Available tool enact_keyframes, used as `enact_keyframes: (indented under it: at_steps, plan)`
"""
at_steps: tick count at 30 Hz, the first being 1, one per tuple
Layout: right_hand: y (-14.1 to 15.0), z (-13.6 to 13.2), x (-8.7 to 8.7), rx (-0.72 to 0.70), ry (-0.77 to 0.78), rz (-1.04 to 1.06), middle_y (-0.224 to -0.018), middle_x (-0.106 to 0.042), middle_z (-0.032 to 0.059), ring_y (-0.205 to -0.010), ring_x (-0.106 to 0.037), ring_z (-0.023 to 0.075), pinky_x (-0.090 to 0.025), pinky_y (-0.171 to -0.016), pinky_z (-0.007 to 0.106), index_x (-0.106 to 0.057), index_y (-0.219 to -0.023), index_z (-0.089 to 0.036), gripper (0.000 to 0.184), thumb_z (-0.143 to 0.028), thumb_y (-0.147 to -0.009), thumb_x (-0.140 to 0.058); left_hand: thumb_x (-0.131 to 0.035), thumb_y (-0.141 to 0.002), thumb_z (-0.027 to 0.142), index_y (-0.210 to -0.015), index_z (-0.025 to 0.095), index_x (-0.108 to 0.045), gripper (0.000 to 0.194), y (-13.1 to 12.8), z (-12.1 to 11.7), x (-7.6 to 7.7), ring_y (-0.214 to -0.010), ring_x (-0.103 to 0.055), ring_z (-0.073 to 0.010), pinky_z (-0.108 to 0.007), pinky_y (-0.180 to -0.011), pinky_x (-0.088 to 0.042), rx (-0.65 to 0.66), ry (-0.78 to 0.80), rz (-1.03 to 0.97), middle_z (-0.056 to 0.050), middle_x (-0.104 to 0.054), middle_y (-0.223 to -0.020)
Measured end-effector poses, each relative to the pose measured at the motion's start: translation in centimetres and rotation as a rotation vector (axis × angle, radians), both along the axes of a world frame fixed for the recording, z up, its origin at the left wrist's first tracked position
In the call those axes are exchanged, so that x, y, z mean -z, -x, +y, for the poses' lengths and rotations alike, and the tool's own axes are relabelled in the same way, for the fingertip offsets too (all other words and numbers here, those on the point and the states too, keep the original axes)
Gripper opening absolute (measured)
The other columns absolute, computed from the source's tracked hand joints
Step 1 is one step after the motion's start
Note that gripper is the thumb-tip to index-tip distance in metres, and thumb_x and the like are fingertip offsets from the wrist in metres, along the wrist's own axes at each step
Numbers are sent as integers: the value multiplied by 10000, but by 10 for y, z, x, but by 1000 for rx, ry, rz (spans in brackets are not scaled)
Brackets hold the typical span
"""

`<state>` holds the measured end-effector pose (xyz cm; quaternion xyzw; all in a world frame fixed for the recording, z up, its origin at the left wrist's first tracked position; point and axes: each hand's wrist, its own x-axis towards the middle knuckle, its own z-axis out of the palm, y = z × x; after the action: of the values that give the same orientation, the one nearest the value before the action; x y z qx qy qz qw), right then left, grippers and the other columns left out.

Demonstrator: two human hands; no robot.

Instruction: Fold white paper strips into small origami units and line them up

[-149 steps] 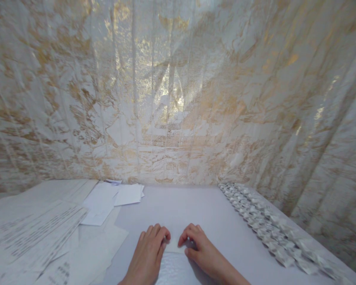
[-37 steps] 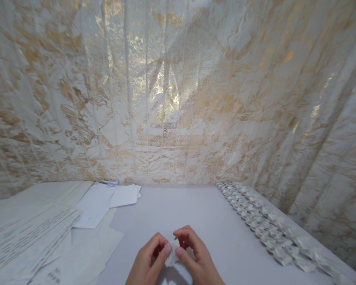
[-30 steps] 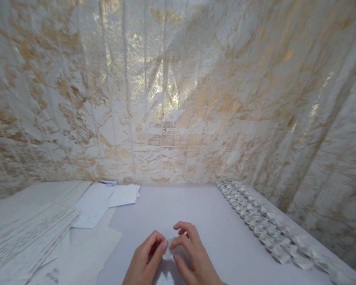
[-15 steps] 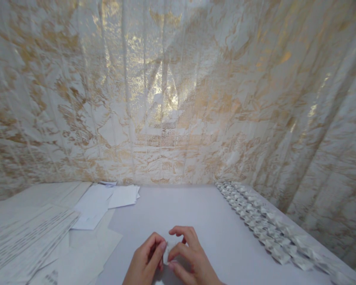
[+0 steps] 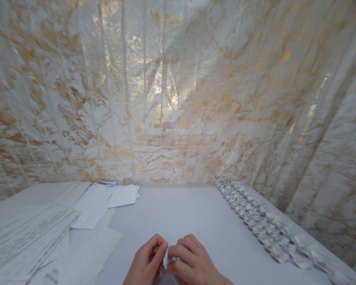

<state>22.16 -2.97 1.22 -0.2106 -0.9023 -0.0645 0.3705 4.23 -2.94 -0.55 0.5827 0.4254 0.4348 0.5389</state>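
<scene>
Near side of table (image 5: 178, 213), about midway across: one small white paper (image 5: 165, 261), thin, apparently folded, between two bare hands. Left hand (image 5: 146, 259): thumb and forefinger pinched on its left edge. Right hand (image 5: 192, 261): fingers curled, tips closed on its right side; thumb mostly hidden. Full shape of the paper not visible; fingers cover it.

Table surface: smooth, matte, pale lilac-white.

Along left edge: large loose sheets (image 5: 26, 237), flat, off-white, overlapping, several; exact count not possible. Dark printed lines run slantwise on the upper ones; text too blurred to read.

Along right edge, running back to far right corner: folded paper pieces (image 5: 262, 227), angular, creased, grey-white, packed overlapping in about three long rows; dozens, too tightly nested to count singly. Grey marks on some, illegible.

Toward far edge, left of middle: one larger white sheet (image 5: 91, 209), smooth; touching it, a small stack of white cards (image 5: 123, 196), at least two.

Beyond far edge: curtain (image 5: 172, 99), shiny whitish cloth, vertical folds, mottled gold-brown pattern.
</scene>
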Motion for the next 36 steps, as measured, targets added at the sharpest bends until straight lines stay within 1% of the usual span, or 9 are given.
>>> enact_keyframes:
  at_steps: [9, 16, 20, 23, 25, 28, 30, 33, 36]
  plan:
    - [4, 1, 1, 27, 107, 48, -842, -680, 32, -782, -569, 199, -435, -706, 321, -596, -929, -245, 143, -139, -921, -500, -523, -812, 793, -703, 231, -516, 573, -1, -1, -6, -471, -380, -122, -241, -511, -290, -19, -1, 46, 102, -424, -480]
    - [3, -6, 2, 167, 281, 100, -1052, -560, 58, -964, -517, 253, -452, -828, 375, -630, -953, -240, 244, -97, -759, -660, -485, -861, 760, -740, 220, -519, 554, 0, -4, -11, -504, -371, -121, -242, -525, -289, -9, -18, 54, 108, -409, -522]
    - [4, -6, -1, 129, 377, 180, -1265, -536, 74, -1125, -503, 281, -427, -952, 417, -618, -938, -253, 233, -79, -784, -633, -484, -871, 749, -751, 219, -523, 545, 0, -3, -9, -499, -370, -119, -243, -529, -293, -18, -16, 49, 110, -407, -511]
    - [6, -4, 4, 54, 585, 296, -994, -620, 44, -917, -588, 211, -465, -814, 316, -584, -872, -236, 116, -125, -861, -554, -497, -846, 773, -742, 216, -533, 568, 0, -3, -10, -492, -372, -115, -244, -522, -285, -5, -8, 53, 110, -405, -509]
    - [8, -3, 8, 69, 742, 379, -779, -569, -7, -731, -566, 173, -442, -687, 270, -557, -856, -226, 65, -164, -867, -541, -509, -830, 786, -736, 213, -540, 581, 0, -4, -12, -491, -373, -112, -242, -515, -281, 2, -4, 57, 109, -402, -514]
    - [10, -4, 10, 109, 894, 521, -780, -552, -18, -673, -536, 159, -418, -638, 260, -547, -1008, -210, 180, -208, -830, -578, -508, -827, 792, -745, 209, -546, 590, 0, -5, -13, -485, -367, -104, -235, -506, -276, 23, -7, 52, 107, -407, -522]
    - [10, -4, 7, 119, 930, 563, -791, -555, -11, -683, -533, 164, -415, -648, 268, -558, -1041, -196, 230, -231, -818, -598, -510, -823, 796, -751, 209, -541, 593, 0, -5, -13, -484, -361, -98, -232, -502, -272, 35, -14, 39, 108, -405, -530]
    - [9, -4, 3, 158, 931, 552, -735, -539, -12, -687, -520, 173, -400, -657, 279, -589, -883, -188, 109, -257, -806, -625, -499, -831, 795, -773, 210, -545, 590, 0, -4, -11, -493, -366, -100, -233, -513, -282, 42, -11, 22, 109, -394, -540]
    - [8, -4, -1, 189, 912, 575, -724, -546, 0, -682, -511, 177, -390, -652, 286, -573, -793, -186, 147, -317, -819, -633, -586, -781, 787, -849, 212, -560, 580, 0, -4, -10, -522, -369, -104, -238, -535, -279, 71, -39, 27, 114, -382, -574]
